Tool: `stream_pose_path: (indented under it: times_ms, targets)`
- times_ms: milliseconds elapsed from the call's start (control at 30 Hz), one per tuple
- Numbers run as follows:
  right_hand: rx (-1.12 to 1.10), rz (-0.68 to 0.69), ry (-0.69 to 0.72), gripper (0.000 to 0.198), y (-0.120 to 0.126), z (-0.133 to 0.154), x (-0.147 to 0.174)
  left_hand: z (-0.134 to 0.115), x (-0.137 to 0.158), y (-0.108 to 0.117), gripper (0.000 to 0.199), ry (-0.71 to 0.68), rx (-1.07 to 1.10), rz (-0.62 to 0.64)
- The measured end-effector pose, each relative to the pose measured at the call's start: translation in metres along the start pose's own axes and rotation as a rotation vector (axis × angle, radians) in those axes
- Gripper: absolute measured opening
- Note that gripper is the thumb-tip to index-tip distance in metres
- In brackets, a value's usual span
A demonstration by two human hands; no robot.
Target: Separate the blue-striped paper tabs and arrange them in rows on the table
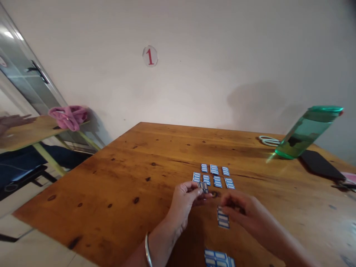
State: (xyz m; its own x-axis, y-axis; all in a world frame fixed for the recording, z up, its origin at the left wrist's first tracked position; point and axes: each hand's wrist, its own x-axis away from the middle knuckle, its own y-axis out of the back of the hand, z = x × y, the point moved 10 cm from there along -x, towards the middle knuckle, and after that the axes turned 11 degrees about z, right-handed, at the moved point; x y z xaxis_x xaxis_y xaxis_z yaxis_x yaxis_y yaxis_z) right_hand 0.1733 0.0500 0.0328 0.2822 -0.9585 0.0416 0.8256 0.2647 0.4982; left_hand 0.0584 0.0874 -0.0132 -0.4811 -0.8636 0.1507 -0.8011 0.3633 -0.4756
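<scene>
My left hand [187,196] is closed in a pinch on a small blue-and-white card [205,187], just in front of the laid-out cards. To its right, my right hand [241,207] has its thumb and forefinger closed at the top end of another blue-and-white card [223,221]. Whether that card is lifted off the wood I cannot tell. Beyond both hands, several matching cards [217,181] lie in two rows, some perhaps stacked. Closest to me is a larger overlapping group of cards [218,257], cut off by the bottom edge of the view.
The wooden table [125,167] runs up to a pale wall. At its right stand a tilted green bottle [308,131], a white cable [268,141] and a dark flat object [322,165]. Leftward, another person's hand [16,121] rests by a pink cloth [69,116] on a second table.
</scene>
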Motion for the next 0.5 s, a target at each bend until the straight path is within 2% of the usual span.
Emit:
stream_pose_path:
  times_ms: [67, 167, 500]
  targets:
    - [-0.180, -0.087, -0.003, 0.013, 0.011, 0.001, 0.000, 0.002, 0.000, -0.001, 0.019, 0.009, -0.022, 0.002]
    - [-0.326, -0.157, -0.038, 0.018, 0.016, -0.003, 0.000, 0.008, -0.002, -0.003, 0.021, 0.034, -0.046, 0.016]
    - [-0.373, -0.249, -0.022, 0.018, 0.017, -0.014, -0.001, 0.012, -0.001, -0.012, 0.024, 0.061, -0.059, 0.078]
